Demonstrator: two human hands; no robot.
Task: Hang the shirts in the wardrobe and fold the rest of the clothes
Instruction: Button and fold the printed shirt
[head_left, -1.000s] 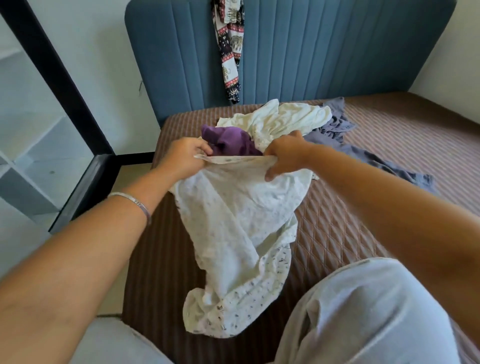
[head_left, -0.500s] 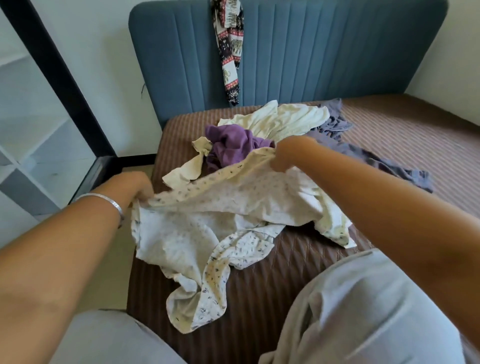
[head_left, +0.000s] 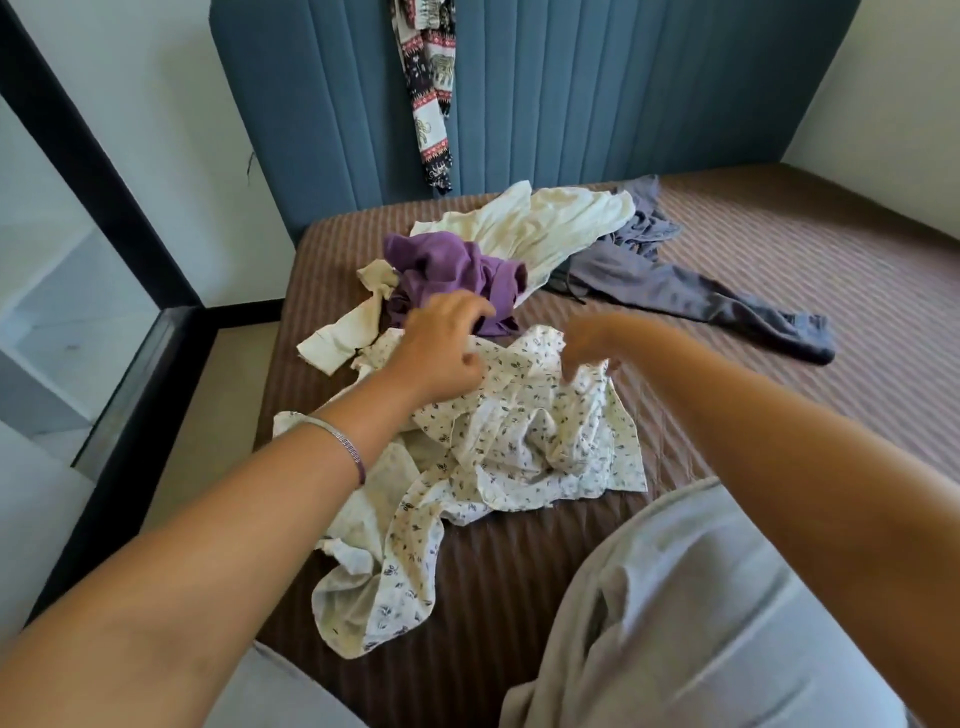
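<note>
Two hands: both were over the floral print shirt (head_left: 524, 436) at the near-left part of the bed (head_left: 779, 249).
Left hand (head_left: 441, 353): it hovered above the shirt's upper edge with fingers loosely spread, gripping nothing; a thin bracelet (head_left: 345, 447) circled that wrist.
Right hand (head_left: 587, 345): its fingertips pointed down and pinched a raised fold of the printed fabric.
Floral print shirt: cream with small dark sprigs, it lay crumpled on the brown striped bedcover, one end trailing toward the near edge.
Purple garment (head_left: 457, 275): it was bunched just behind the shirt.
Cream garment (head_left: 545, 223): it lay spread behind the purple one, a sleeve (head_left: 343, 338) reaching left.
Grey garment (head_left: 691, 291): it stretched out to the right, well apart from the shirt.
Patterned cloth (head_left: 431, 88): elephant print, it hung down the blue padded headboard (head_left: 623, 93).
Foreground: the person's grey-clad knee (head_left: 701, 613) was at lower right.
</note>
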